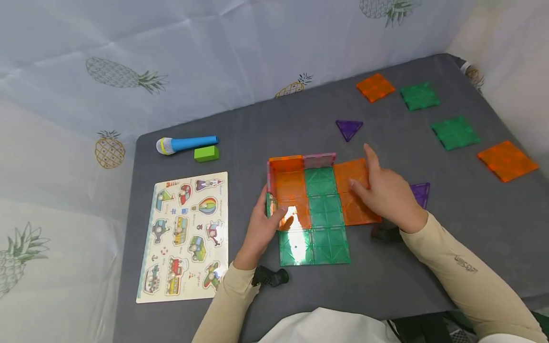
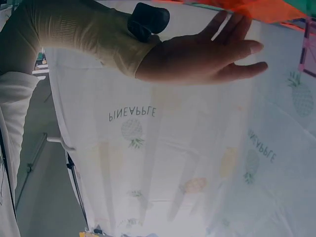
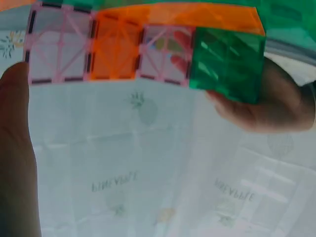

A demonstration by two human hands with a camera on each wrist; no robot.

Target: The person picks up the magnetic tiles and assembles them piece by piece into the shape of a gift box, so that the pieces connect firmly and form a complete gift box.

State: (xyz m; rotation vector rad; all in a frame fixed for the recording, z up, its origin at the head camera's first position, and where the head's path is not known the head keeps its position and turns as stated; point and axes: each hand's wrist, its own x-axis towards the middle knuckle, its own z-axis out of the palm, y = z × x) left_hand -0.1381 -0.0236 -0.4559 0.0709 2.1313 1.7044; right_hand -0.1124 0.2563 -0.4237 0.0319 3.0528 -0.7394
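Note:
In the head view, magnetic tiles form a flat base of orange tiles point(image 1: 290, 186) and green tiles point(image 1: 328, 245), with a low upright wall at its back and left. My left hand point(image 1: 261, 224) is at the left wall, by the upright green tile point(image 3: 227, 61); its thumb extends over the inner side and the other fingers are partly hidden. In the left wrist view its fingers look loosely straight. My right hand point(image 1: 388, 195) lies over the orange tiles point(image 1: 358, 212) on the right side, index finger and thumb extended. Pink upright tiles point(image 1: 319, 160) stand along the back.
Purple triangles point(image 1: 349, 128) lie beyond and right of the base. Loose green tiles point(image 1: 455, 133) and orange tiles point(image 1: 507, 161) lie at the far right. On the left are a picture puzzle board point(image 1: 184, 240), a toy microphone point(image 1: 188, 144) and a green block point(image 1: 207, 154).

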